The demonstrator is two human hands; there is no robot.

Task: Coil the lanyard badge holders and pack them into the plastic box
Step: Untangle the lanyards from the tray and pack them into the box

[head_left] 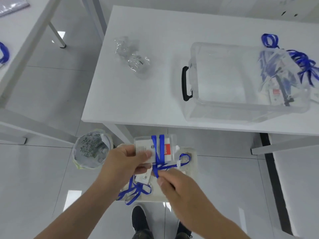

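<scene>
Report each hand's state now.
Left hand: grips the clear plastic badge holder.
Right hand: pinches the blue ribbon lanyard.

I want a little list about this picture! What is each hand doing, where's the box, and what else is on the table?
left hand: holds the clear badge holder
right hand: pinches the blue lanyard wrapped around the holder
plastic box: open on the white table, black handle
beside box: more blue lanyards, piled at its far right
also on table: crumpled clear wrappers
on floor: lined bin
</scene>
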